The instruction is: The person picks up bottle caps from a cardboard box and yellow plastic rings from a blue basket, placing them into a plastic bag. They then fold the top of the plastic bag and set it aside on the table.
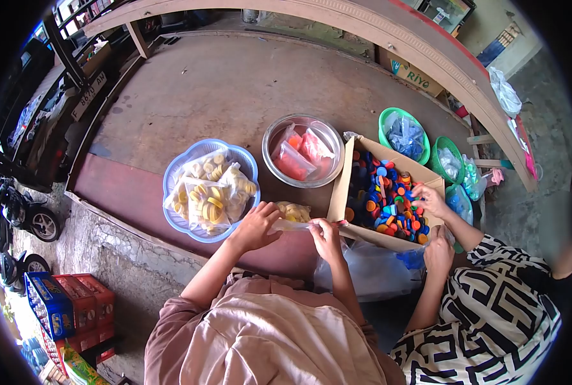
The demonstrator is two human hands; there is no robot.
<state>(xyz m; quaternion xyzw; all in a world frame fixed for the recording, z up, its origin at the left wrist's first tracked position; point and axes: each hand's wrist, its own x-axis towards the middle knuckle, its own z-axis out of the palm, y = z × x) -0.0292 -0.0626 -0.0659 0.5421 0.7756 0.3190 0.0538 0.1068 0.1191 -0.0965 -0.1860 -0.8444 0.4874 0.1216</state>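
My left hand (pixel 257 228) and my right hand (pixel 326 241) are closed on a stretch of clear plastic bag (pixel 291 225) pulled between them. Just beyond it lies a clear bag with yellow caps (pixel 292 211); I cannot tell whether the held plastic is its mouth. To the left, a blue scalloped basket (pixel 169 186) holds several bags of yellow caps (pixel 209 202). Behind my hands stands a metal bowl (pixel 332 138) with bags of red pieces (pixel 293 162). At the right is a cardboard box (pixel 339 186) full of mixed coloured bottle caps (pixel 388 192).
A person in a patterned sleeve (pixel 491 289) works at the box, one hand (pixel 431 200) over the caps. Green baskets (pixel 383 138) with bagged caps stand beyond it. A large clear bag (pixel 369 276) hangs at the table edge. Crates (pixel 74 305) stand lower left.
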